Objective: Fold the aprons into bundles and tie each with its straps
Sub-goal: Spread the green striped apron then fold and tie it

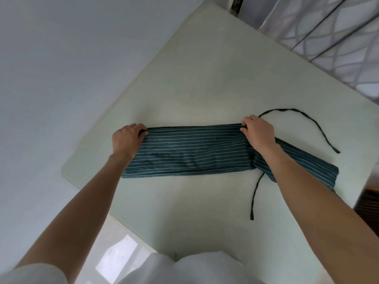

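- Left hand [128, 138] pinches the far left corner of the apron [190, 150], a long striped band lying across the table [205, 78].
- Right hand [257, 132] grips the far edge toward the right end.
- Straps [320, 128] trail loose at right; one could get folded inside, I judge, if the band is doubled unchecked.
- No containers visible.

A pale, off-white table [205, 83] with rounded corners fills the middle of the view, under and beyond both hands. To the left of the left hand lies a plain light grey floor [51, 68], glossy nearer the person, with a bright reflection [117, 257] of light. Beyond the right hand hangs a grey-and-white patterned curtain [328, 31].
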`<state>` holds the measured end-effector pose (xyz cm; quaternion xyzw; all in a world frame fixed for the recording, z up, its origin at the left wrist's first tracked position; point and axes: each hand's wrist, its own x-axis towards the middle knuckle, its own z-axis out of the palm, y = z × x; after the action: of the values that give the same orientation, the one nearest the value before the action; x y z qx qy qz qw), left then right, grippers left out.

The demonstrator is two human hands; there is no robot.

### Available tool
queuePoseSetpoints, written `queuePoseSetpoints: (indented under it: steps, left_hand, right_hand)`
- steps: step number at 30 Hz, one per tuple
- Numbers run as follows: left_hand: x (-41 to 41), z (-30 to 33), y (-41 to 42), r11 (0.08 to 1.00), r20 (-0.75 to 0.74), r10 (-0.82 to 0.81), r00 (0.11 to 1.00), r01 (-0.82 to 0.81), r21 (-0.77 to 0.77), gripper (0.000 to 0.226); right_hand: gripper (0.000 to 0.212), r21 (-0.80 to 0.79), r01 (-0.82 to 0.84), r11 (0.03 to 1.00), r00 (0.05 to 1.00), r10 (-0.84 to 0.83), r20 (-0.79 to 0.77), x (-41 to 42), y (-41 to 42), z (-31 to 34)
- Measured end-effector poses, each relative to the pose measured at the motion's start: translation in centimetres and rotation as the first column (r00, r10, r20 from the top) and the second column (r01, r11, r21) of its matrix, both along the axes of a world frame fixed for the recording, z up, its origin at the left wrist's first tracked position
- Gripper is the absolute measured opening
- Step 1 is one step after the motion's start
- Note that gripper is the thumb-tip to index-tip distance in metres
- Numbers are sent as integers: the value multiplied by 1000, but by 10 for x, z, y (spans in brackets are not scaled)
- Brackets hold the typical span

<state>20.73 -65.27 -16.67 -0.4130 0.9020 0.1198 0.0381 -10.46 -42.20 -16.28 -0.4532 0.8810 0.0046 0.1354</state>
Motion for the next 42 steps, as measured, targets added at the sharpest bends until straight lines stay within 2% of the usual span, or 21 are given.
queuePoseSetpoints:
  steps: [3,6,8,11,13,15,18,21,24,27,29,30,32,35,36,38,40,42]
  left_hand:
    - [-8,-7,2,996,42,-10,999,14,-90,20]
    - [-28,0,25,992,-84,-47,995,36,-121,25]
    - [-52,7,58,986,-214,-168,962,162,-47,27]
    - [-82,14,120,901,-225,-355,907,396,175,41]
    - [-99,13,159,833,-180,-463,868,495,248,48]
    - [-111,8,184,814,-135,-501,855,518,264,50]
    - [-119,-1,195,832,-100,-493,865,501,236,38]
    - [-112,-5,188,834,-100,-513,853,523,178,27]
    - [-89,-7,178,822,-94,-552,829,559,110,22]
    - [-61,-6,167,851,-55,-517,854,520,71,19]
    - [-52,-4,167,873,-32,-481,876,482,71,18]
    - [-51,-4,170,876,-23,-477,879,477,74,20]
    - [-53,-3,179,876,-21,-473,881,473,91,26]
    - [-55,-3,181,887,-41,-453,891,454,85,18]
    - [-54,-3,178,891,-51,-446,894,448,69,13]
    - [-53,-2,175,895,-59,-441,895,444,50,11]
    - [-53,0,175,896,-36,-438,898,440,65,11]
    - [-56,2,178,909,-7,-410,912,409,85,11]
  right_hand:
    - [20,-66,26,998,999,-24,28,1,-1,-5]
    - [22,-233,96,968,991,-71,114,5,16,-1]
    - [24,-352,190,916,981,-165,102,12,43,4]
    - [23,-418,337,844,936,-347,55,31,94,6]
    - [23,-418,433,799,887,-459,41,46,134,3]
    - [26,-393,516,761,836,-547,38,59,170,0]
    - [32,-322,627,710,762,-645,61,66,203,-2]
    - [33,-292,647,704,741,-671,21,62,222,-1]
    - [45,-174,729,662,668,-744,-35,52,241,-2]
    - [54,-48,815,577,576,-817,-35,49,249,-5]
    - [52,1,815,579,579,-815,-23,53,249,-10]
    - [49,-12,805,594,594,-805,-11,54,248,-12]
    - [39,-145,786,601,616,-783,92,53,247,-9]
    - [24,-335,789,514,612,-704,360,37,246,13]
    - [23,-360,770,527,635,-686,355,29,249,20]
    - [27,-336,701,629,709,-664,237,10,256,26]
    - [33,-190,644,741,763,-638,99,-2,260,22]
    - [38,-47,617,786,787,-617,8,-5,262,13]
